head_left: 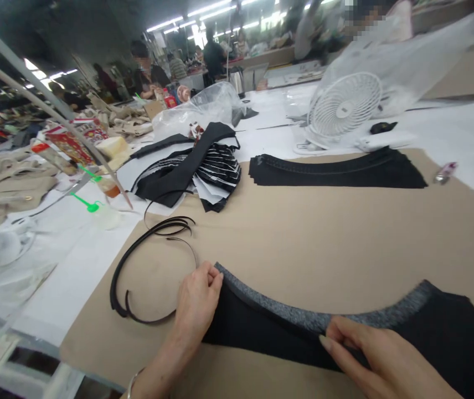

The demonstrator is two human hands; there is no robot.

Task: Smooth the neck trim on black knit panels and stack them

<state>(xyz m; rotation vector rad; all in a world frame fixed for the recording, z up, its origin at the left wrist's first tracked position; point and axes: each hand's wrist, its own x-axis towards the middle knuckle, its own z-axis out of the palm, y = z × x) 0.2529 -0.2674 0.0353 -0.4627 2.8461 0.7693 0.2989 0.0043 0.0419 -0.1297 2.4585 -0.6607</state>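
A curved black fabric piece (253, 327) with a grey fuzzy band along its upper edge lies on the brown board (295, 238). My left hand (199, 296) pinches its left upper corner between thumb and fingers. Near the middle of that curved edge, my right hand (370, 349) is closed on the fabric with thumb and index finger, just under the grey band. Thin black strips (133, 249) lie in loose loops left of my left hand. Further back rests a neat stack of similar curved black pieces (336, 172).
A fanned pile of black pieces (187, 172) with white layers sits back left. White fan (345, 108) and clear plastic stand behind the stack. Bottles with green spouts (104, 213) are on the left, near a slanting pole (96, 155). Other people work in the background.
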